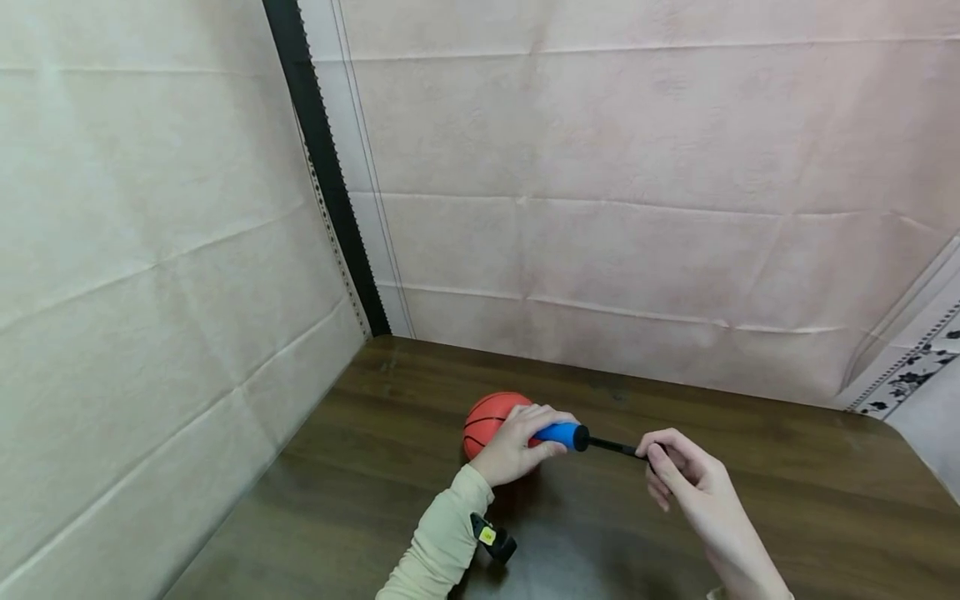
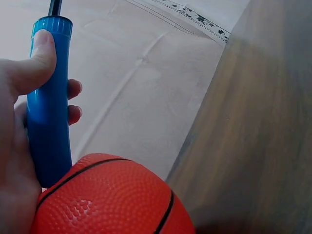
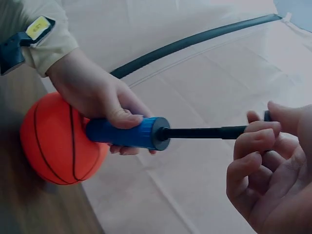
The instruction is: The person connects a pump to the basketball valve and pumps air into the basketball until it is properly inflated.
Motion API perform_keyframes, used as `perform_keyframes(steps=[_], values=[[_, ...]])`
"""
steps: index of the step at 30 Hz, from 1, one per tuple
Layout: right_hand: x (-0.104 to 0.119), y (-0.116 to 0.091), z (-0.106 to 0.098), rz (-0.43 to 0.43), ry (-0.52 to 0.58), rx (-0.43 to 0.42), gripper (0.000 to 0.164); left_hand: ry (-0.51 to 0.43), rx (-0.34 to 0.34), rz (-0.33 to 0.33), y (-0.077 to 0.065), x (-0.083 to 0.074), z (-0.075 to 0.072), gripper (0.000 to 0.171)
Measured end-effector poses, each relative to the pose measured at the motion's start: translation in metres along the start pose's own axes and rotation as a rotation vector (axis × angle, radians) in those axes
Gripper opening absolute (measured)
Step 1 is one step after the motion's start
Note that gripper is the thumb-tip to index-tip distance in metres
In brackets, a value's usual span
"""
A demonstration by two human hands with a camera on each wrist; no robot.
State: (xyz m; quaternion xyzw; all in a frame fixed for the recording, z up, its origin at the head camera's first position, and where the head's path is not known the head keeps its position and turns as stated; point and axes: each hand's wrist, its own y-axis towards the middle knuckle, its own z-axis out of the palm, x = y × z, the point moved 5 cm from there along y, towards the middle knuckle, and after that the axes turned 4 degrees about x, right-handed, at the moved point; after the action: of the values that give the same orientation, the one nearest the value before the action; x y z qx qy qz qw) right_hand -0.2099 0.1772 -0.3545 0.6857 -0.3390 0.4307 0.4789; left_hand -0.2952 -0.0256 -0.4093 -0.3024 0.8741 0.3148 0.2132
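Note:
A blue hand pump [image 1: 557,434] with a black rod lies across the space between my two hands. My left hand [image 1: 521,442] grips its blue barrel, thumb along one side and fingers round the other, as the left wrist view shows. At the far end my right hand [image 3: 273,165] holds the black handle, mostly covered by the fingers. The black rod [image 3: 204,133] is drawn out of the barrel. Against the barrel's other end sits a red ball [image 2: 112,200] with black lines, its surface dented near the pump. Where pump and ball meet is partly hidden.
The ball stands on a brown wood-grain table [image 1: 360,492]. Pale creased cloth walls [image 1: 637,167] rise behind and at the left, with a black strip [image 1: 330,167] in the corner. A wrist camera [image 1: 493,537] is strapped to the left sleeve.

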Motion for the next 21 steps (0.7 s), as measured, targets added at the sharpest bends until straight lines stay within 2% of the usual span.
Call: perform_keyframes(steps=[3,6,10,13,17,21], values=[[-0.007,0.005,0.007,-0.057,0.103,0.043,0.015,-0.012,0.018,-0.031,0.000,0.002,0.002,0.037],[-0.022,0.012,0.016,-0.049,0.163,0.073,0.016,0.017,0.013,-0.047,0.001,0.001,0.004,0.035],[-0.046,0.020,0.029,-0.012,0.154,0.093,0.017,0.146,0.008,-0.035,0.003,-0.006,0.005,0.035],[-0.056,0.021,0.034,0.005,0.130,0.114,0.016,0.233,0.013,-0.004,0.003,-0.009,0.004,0.036],[-0.051,0.017,0.031,0.045,0.061,0.144,0.020,0.264,-0.001,0.050,0.000,-0.014,0.001,0.036],[-0.029,0.013,0.020,0.011,-0.014,0.161,0.024,0.226,-0.017,0.098,0.002,-0.018,-0.003,0.037]])
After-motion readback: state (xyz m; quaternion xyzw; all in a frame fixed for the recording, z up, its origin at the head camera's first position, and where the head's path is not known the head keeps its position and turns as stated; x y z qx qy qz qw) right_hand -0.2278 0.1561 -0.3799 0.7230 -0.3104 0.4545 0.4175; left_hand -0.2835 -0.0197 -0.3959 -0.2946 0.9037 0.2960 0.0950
